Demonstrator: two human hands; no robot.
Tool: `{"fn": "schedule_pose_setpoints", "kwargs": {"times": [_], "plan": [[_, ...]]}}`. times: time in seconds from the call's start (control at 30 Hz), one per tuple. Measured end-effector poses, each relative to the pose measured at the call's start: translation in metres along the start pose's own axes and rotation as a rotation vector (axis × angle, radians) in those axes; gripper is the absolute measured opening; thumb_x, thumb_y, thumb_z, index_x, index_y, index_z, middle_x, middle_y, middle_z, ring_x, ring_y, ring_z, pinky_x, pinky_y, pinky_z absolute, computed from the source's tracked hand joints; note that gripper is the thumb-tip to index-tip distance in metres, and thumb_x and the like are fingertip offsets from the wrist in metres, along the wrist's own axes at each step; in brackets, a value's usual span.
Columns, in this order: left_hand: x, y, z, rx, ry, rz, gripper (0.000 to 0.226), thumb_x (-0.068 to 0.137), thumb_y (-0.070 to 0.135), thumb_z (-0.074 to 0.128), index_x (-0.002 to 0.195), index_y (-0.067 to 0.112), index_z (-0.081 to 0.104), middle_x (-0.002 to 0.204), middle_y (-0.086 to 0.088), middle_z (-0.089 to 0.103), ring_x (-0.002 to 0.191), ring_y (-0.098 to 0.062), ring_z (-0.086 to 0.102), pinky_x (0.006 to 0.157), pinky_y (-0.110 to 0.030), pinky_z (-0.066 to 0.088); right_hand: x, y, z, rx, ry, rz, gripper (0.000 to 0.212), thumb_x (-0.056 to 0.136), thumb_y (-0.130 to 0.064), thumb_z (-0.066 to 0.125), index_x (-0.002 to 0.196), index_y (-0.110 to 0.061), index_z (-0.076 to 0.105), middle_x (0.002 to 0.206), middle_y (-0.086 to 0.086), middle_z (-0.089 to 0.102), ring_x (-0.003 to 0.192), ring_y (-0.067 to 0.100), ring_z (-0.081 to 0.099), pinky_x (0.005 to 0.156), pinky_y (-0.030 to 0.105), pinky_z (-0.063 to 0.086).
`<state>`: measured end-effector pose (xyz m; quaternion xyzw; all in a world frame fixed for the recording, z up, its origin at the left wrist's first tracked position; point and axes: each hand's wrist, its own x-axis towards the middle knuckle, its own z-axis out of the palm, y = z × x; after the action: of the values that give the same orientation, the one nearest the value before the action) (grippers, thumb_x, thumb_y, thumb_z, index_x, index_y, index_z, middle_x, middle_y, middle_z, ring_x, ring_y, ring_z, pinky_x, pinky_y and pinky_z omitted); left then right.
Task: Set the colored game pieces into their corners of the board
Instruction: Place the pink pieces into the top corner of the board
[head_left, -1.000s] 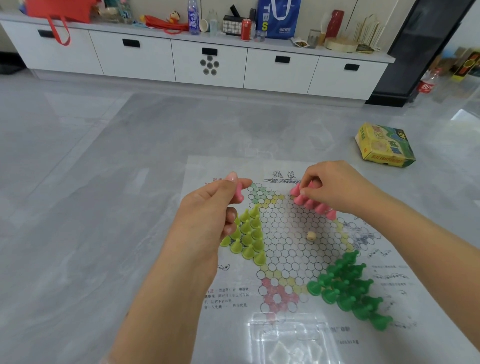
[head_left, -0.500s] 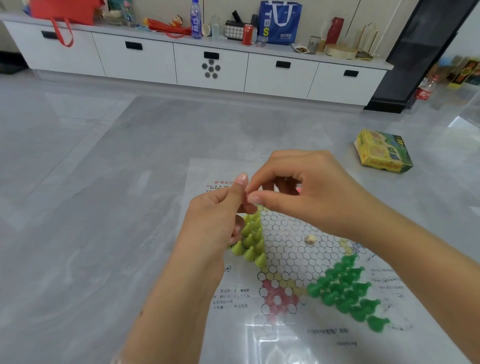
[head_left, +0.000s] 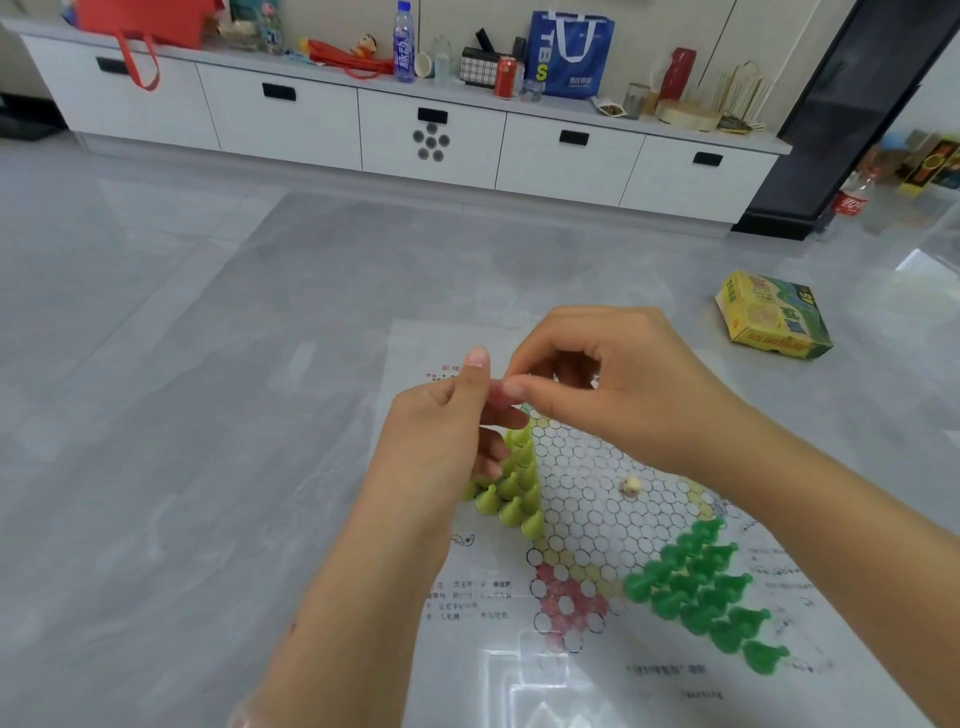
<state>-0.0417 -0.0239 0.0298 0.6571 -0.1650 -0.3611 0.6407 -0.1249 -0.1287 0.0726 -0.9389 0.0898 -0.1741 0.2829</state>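
A paper game board (head_left: 587, 514) printed with a star of hexagons lies on the grey floor. Several light green pieces (head_left: 514, 493) fill its left corner and several dark green pieces (head_left: 701, 592) fill its right corner. The near pink corner (head_left: 569, 603) has no pieces on it. My left hand (head_left: 447, 447) pinches a pink piece (head_left: 498, 402) above the board. My right hand (head_left: 618, 395) touches that same piece with thumb and forefinger. The pink pieces on the far corner are hidden behind my right hand.
A small beige bead (head_left: 631, 485) rests near the board's middle. A yellow-green box (head_left: 769, 322) lies on the floor at the right. A clear plastic tray (head_left: 540, 675) sits at the board's near edge. A white cabinet (head_left: 431, 135) lines the far wall.
My right hand left the row of pink pieces on the far corner and came left to meet my left hand. Both hands now pinch the pink piece.
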Motion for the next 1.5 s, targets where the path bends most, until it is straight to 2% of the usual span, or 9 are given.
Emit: {"fn": "schedule_pose_setpoints", "kwargs": {"times": [0.13, 0.2, 0.27, 0.37, 0.47, 0.77, 1.03, 1.23, 1.5], "plan": [[0.002, -0.007, -0.013, 0.550, 0.174, 0.226, 0.036, 0.095, 0.039, 0.035, 0.111, 0.022, 0.063, 0.110, 0.001, 0.062, 0.101, -0.017, 0.055, 0.083, -0.028, 0.039, 0.000, 0.017, -0.017, 0.208, 0.113, 0.297, 0.009, 0.079, -0.026, 0.063, 0.070, -0.029, 0.065, 0.068, -0.009, 0.068, 0.047, 0.005, 0.044, 0.045, 0.018, 0.041], [0.007, -0.013, -0.024, 0.829, 0.193, 0.263, 0.038, 0.096, 0.034, 0.034, 0.131, 0.027, 0.048, 0.139, 0.000, 0.044, 0.129, -0.018, 0.035, 0.100, -0.029, 0.028, -0.001, 0.035, -0.021, 0.163, 0.203, 0.406, 0.013, 0.082, -0.022, 0.063, 0.069, -0.027, 0.066, 0.069, -0.002, 0.069, 0.054, 0.012, 0.045, 0.048, 0.023, 0.040], [0.011, -0.022, -0.032, 1.066, 0.155, 0.193, 0.045, 0.097, 0.033, 0.031, 0.141, 0.034, 0.029, 0.154, 0.000, 0.018, 0.142, -0.019, 0.011, 0.112, -0.036, 0.016, -0.001, 0.052, -0.021, 0.076, 0.224, 0.509, 0.014, 0.083, -0.020, 0.063, 0.070, -0.025, 0.067, 0.069, 0.000, 0.068, 0.056, 0.019, 0.052, 0.051, 0.027, 0.045], [0.016, -0.034, -0.041, 1.265, 0.057, 0.066, 0.050, 0.098, 0.035, 0.024, 0.145, 0.041, 0.007, 0.157, 0.003, -0.008, 0.144, -0.019, -0.009, 0.115, -0.048, 0.002, -0.002, 0.070, -0.014, 0.043, 0.126, 0.662, 0.013, 0.085, -0.017, 0.061, 0.074, -0.021, 0.066, 0.067, 0.004, 0.069, 0.051, 0.019, 0.065, 0.047, 0.031, 0.054], [0.018, -0.044, -0.046, 1.351, -0.015, -0.017, 0.052, 0.097, 0.040, 0.021, 0.144, 0.041, -0.001, 0.156, 0.003, -0.016, 0.143, -0.019, -0.016, 0.113, -0.052, -0.004, -0.003, 0.079, -0.005, 0.037, 0.079, 0.743, 0.016, 0.085, -0.014, 0.061, 0.072, -0.021, 0.067, 0.065, 0.004, 0.069, 0.048, 0.019, 0.063, 0.046, 0.031, 0.052], [0.018, -0.044, -0.049, 1.445, -0.073, -0.031, 0.053, 0.097, 0.043, 0.020, 0.144, 0.041, -0.004, 0.156, 0.002, -0.018, 0.143, -0.020, -0.017, 0.113, -0.053, -0.006, 0.001, 0.086, 0.003, -0.052, 0.035, 0.777, 0.010, 0.085, -0.014, 0.061, 0.078, -0.017, 0.067, 0.064, -0.004, 0.068, 0.047, 0.009, 0.058, 0.042, 0.024, 0.047], [0.020, -0.044, -0.049, 1.438, -0.078, -0.035, 0.053, 0.097, 0.043, 0.021, 0.144, 0.041, -0.002, 0.156, 0.002, -0.016, 0.143, -0.020, -0.016, 0.113, -0.053, -0.004, 0.002, 0.087, 0.004, -0.055, 0.034, 0.793, 0.010, 0.083, -0.015, 0.064, 0.075, -0.018, 0.068, 0.068, 0.002, 0.070, 0.053, 0.015, 0.060, 0.051, 0.029, 0.053], [0.019, -0.042, -0.048, 1.426, -0.086, -0.037, 0.052, 0.097, 0.043, 0.021, 0.145, 0.041, 0.000, 0.156, 0.001, -0.015, 0.143, -0.021, -0.016, 0.113, -0.053, -0.003, 0.000, 0.083, 0.003, -0.082, 0.025, 0.794, 0.013, 0.084, -0.016, 0.063, 0.072, -0.019, 0.067, 0.067, 0.001, 0.069, 0.047, 0.011, 0.057, 0.034, 0.017, 0.039], [0.019, -0.040, -0.047, 1.411, -0.099, -0.056, 0.052, 0.097, 0.044, 0.021, 0.145, 0.041, 0.000, 0.156, 0.001, -0.016, 0.143, -0.021, -0.017, 0.113, -0.053, -0.004, 0.000, 0.082, 0.004, -0.110, 0.020, 0.778, 0.013, 0.085, -0.016, 0.061, 0.075, -0.015, 0.069, 0.065, -0.005, 0.067, 0.044, 0.002, 0.055, 0.030, 0.011, 0.033]]}}
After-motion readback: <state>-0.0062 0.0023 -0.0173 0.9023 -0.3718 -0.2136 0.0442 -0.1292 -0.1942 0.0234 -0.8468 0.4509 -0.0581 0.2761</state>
